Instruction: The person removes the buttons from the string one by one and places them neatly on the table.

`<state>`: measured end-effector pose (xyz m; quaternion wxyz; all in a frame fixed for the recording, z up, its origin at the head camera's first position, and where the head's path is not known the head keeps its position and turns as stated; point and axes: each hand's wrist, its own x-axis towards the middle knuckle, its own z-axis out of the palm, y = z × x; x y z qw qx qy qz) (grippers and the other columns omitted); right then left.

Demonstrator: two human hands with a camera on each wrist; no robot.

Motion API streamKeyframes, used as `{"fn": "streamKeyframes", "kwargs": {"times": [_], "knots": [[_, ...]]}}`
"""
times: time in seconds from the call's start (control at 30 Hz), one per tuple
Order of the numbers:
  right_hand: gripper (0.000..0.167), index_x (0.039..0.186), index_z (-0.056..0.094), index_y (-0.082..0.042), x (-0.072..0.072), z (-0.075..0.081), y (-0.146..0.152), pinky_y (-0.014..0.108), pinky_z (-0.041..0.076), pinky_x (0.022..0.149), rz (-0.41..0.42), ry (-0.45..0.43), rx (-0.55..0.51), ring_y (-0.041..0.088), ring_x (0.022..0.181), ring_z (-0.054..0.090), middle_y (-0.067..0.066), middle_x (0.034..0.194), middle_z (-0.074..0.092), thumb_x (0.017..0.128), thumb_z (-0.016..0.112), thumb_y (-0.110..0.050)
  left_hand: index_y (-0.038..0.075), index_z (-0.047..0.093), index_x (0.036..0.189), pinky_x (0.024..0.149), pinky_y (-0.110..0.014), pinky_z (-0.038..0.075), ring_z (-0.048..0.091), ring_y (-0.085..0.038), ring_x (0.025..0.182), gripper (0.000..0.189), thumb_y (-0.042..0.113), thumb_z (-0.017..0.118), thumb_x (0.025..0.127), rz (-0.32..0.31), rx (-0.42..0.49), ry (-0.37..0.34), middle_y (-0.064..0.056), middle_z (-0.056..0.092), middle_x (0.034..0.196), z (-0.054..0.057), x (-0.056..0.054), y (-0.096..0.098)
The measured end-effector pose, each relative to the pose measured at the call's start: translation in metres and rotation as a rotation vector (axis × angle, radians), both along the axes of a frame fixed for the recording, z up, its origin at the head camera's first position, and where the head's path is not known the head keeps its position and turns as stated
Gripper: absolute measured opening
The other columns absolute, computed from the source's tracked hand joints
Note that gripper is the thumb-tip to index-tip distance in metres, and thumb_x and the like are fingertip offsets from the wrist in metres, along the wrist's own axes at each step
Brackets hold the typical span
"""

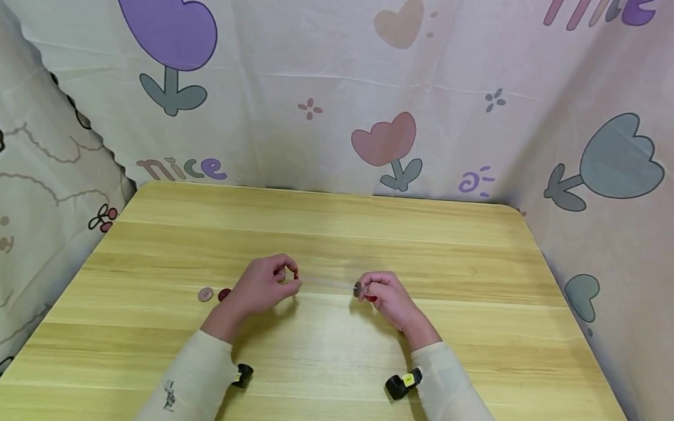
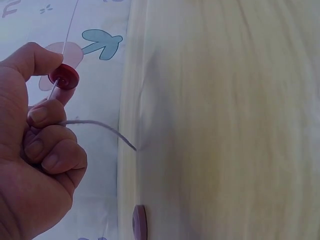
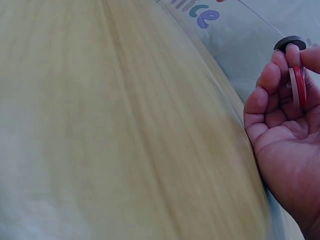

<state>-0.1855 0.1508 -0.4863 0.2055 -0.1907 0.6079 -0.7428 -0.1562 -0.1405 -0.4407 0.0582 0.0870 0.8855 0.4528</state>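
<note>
My left hand (image 1: 261, 287) pinches a red button (image 2: 64, 77) between thumb and forefinger. A pale string (image 2: 69, 30) runs through that button. The other fingers curl in, and the string's loose tail (image 2: 102, 127) pokes out of them. Across from it, my right hand (image 1: 389, 299) pinches a dark button (image 3: 286, 42) by the fingertips. Behind this one, a red button (image 3: 300, 87) and a pale button (image 3: 293, 85) sit face to face within the curled fingers. Faintly, the string stretches between the two hands, above the table.
On the wooden table (image 1: 318, 373), a pink button (image 1: 205, 294) and a dark red button (image 1: 223, 294) lie left of my left wrist. A patterned cloth (image 1: 295, 139) hangs behind the table and along its sides.
</note>
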Motion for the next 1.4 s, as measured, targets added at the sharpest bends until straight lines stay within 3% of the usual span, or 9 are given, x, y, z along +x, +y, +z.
{"fn": "streamKeyframes", "kwargs": {"times": [0.5,0.73,1.13,1.4], "knots": [[0.019,0.076,0.063,-0.002,0.0,-0.001,0.0,0.033,0.041,0.073,0.01,0.001,0.0,0.02,0.077,0.052,0.006,0.079,0.059,0.085,0.047,0.001,0.011,0.066,0.101,0.052,-0.031,0.033,0.03,-0.014,0.051,0.017,0.017,0.074,0.087,0.051,-0.032,0.013,0.003,0.034,0.06,-0.001,0.001,-0.016],[0.017,0.076,0.061,0.004,0.0,-0.001,0.0,0.031,0.041,0.071,0.006,0.005,0.016,0.02,0.076,0.051,0.004,0.079,0.06,0.085,0.047,0.001,0.01,0.067,0.102,0.053,-0.031,0.033,0.03,-0.014,0.052,0.018,0.017,0.074,0.087,0.076,-0.05,0.031,0.004,0.034,0.06,-0.003,0.001,-0.024],[0.021,0.075,0.064,-0.003,0.0,-0.001,0.0,0.028,0.039,0.066,-0.006,0.012,0.023,0.02,0.076,0.051,0.01,0.08,0.06,0.084,0.046,0.002,0.007,0.066,0.104,0.057,-0.032,0.035,0.029,-0.013,0.052,0.02,0.016,0.072,0.087,0.094,-0.051,0.023,0.004,0.033,0.06,-0.003,0.002,-0.034],[0.02,0.075,0.065,-0.003,-0.001,-0.001,0.0,0.028,0.04,0.067,-0.006,0.004,0.023,0.02,0.076,0.052,0.008,0.08,0.06,0.084,0.047,0.001,0.013,0.065,0.102,0.064,-0.041,0.034,0.033,-0.015,0.053,0.018,0.02,0.073,0.087,0.123,-0.081,0.007,0.002,0.036,0.061,-0.002,0.003,-0.04]]}}
